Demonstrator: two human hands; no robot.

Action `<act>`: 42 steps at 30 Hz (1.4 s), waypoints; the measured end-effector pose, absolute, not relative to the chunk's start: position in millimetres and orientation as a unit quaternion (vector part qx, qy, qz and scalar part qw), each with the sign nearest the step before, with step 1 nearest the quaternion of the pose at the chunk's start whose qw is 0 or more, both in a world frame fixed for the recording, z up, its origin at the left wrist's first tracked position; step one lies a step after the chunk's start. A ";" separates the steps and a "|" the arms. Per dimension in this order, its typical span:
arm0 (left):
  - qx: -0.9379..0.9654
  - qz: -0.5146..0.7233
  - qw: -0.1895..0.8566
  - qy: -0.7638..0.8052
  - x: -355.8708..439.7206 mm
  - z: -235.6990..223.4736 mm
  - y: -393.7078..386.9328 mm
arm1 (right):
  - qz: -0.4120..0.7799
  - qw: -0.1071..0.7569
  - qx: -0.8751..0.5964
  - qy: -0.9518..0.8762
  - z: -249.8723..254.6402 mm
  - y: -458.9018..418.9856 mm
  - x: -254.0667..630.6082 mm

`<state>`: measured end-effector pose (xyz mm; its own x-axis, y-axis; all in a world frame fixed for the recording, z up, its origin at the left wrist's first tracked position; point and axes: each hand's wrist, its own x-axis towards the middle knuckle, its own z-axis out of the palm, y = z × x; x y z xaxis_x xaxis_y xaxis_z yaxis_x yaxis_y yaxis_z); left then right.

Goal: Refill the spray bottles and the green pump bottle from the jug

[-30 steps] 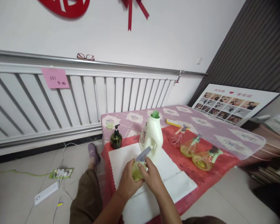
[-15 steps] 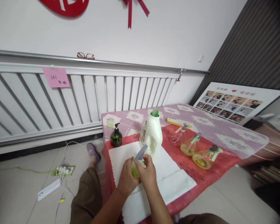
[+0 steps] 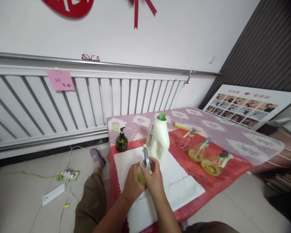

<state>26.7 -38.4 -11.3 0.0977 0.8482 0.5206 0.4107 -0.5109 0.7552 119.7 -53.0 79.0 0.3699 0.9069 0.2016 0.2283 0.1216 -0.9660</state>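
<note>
My left hand (image 3: pixel 131 184) is wrapped round a small spray bottle (image 3: pixel 141 174) of yellow-green liquid, held over a white cloth (image 3: pixel 174 181) on the table. My right hand (image 3: pixel 154 178) is closed on its grey spray head (image 3: pixel 145 157), whose trigger points up and away. Just behind stands a white detergent jug (image 3: pixel 158 140) with a green spout. To the right are three more spray bottles: a clear empty one (image 3: pixel 185 144) and two with yellow liquid (image 3: pixel 197 152) (image 3: pixel 214 165).
A dark green pump bottle (image 3: pixel 121 142) and a small green cap (image 3: pixel 115 128) sit at the table's left end. A yellow flat object (image 3: pixel 183 126) lies further back. A radiator (image 3: pixel 63 106) runs along the wall; a power strip (image 3: pixel 53 194) lies on the floor.
The grey spray head has turned in my right hand, from pointing right to pointing up and away. Both hands stay on the bottle and have shifted slightly left.
</note>
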 end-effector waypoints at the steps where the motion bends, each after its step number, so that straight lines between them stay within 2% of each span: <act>1: 0.708 0.505 0.215 0.444 26.8 -11.3 -38.4 | 0.293 0.578 -0.597 -0.473 78.3 -52.3 119.4; 10: 0.710 0.495 0.219 0.451 26.1 -13.5 -39.1 | 0.292 0.553 -0.588 -0.513 83.3 -58.6 124.3; 19: 0.704 0.495 0.242 0.447 25.8 -8.9 -40.2 | 0.286 0.564 -0.616 -0.471 78.9 -54.7 120.4; 42: 0.709 0.490 0.224 0.455 26.9 -8.3 -40.3 | 0.243 0.562 -0.614 -0.498 86.3 -57.2 122.3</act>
<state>26.9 -40.3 -8.3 0.1046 0.8651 0.4907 0.4252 -0.4849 0.7643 122.3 -57.2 86.3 0.3862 0.8849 0.2604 0.3375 0.1272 -0.9327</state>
